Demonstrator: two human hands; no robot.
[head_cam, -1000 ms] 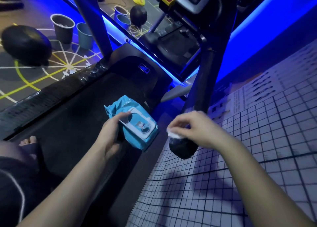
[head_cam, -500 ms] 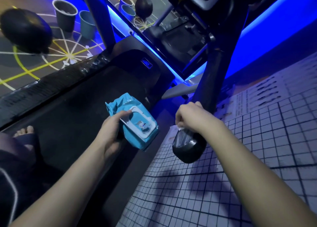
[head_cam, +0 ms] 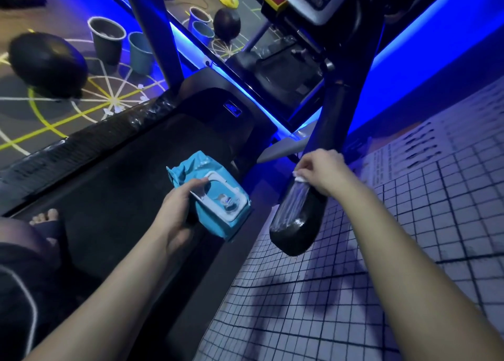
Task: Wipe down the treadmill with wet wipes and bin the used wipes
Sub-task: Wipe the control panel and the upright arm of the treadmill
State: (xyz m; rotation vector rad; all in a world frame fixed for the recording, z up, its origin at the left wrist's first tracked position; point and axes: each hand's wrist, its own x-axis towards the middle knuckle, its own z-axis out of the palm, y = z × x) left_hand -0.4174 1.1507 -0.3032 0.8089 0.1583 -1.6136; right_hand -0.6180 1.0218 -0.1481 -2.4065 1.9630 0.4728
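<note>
One handrail [head_cam: 297, 219] is seen streaked wet; a wipe [head_cam: 300, 177] is pinched against it by the right hand [head_cam: 319, 171], at three o'clock from the pack [head_cam: 218, 199] gripped in the left hand [head_cam: 177, 210]. Belt [head_cam: 122, 170] and binning are judged outstanding.

the wipe [head_cam: 299, 177] hides mostly under the right hand [head_cam: 321, 173], and the top edge crops the treadmill console [head_cam: 311, 3].
</note>
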